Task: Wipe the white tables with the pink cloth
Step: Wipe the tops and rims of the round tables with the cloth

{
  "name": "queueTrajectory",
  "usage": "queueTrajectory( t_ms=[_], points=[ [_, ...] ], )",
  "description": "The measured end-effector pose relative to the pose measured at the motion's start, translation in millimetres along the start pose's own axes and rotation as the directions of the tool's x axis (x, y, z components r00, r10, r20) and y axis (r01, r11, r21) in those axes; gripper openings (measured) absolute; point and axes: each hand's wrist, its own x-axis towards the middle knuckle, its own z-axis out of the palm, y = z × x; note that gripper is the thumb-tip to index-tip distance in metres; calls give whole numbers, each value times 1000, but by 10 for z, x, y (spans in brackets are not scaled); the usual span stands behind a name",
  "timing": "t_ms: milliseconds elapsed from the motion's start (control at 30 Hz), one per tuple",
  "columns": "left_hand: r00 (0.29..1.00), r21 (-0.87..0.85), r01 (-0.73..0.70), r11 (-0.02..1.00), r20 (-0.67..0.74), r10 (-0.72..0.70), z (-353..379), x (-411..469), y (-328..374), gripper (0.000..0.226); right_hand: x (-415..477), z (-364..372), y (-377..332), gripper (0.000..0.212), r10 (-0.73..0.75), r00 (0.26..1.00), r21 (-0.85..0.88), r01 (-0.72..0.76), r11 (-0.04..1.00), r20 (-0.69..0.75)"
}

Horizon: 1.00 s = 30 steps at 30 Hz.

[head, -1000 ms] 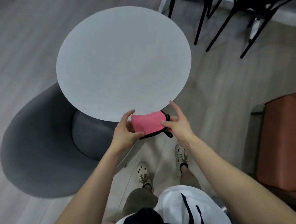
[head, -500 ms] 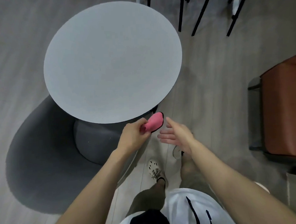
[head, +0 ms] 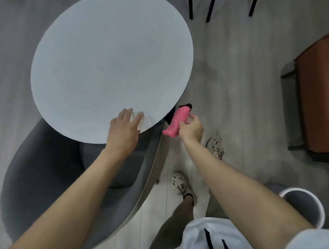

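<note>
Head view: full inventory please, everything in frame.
table: 1, white, round, centre-left
cloth: 1, pink with black trim, just off the table's near-right edge
armchair: 1, grey, under and left of the table
chair legs: several, black, top right
seat: 1, brown, right edge
round object: 1, grey with white rim, bottom right
shoes: 2, white, on the floor
shirt: 1, white, bottom
left grip: open, blurred, over the table's near edge
right grip: holds the cloth

The round table had a smooth matt white top. The pink cloth looked soft. The floor showed pale wood grain.
</note>
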Motion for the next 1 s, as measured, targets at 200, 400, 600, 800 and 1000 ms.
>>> queueTrajectory(
  t_ms=[200,400,600,800,1000],
  points=[
    [949,98,-63,993,315,29,-20,625,-125,125,86,283,-61,57,-181,982,226,190,955,-60],
    [959,133,-98,986,277,58,-20,659,-148,124,109,448,-14,41,-186,977,368,211,906,-101],
    [961,147,-103,984,268,61,-69,645,-111,124,-756,989,144,41,-75,980,505,160,848,-184],
    [970,156,-96,983,238,57,-66,635,-120,126,82,638,-205,38,-134,946,452,262,852,-296],
    [971,136,-75,988,235,41,-91,603,-116,125,195,736,-538,41,-191,898,465,376,802,-397]
  ],
)
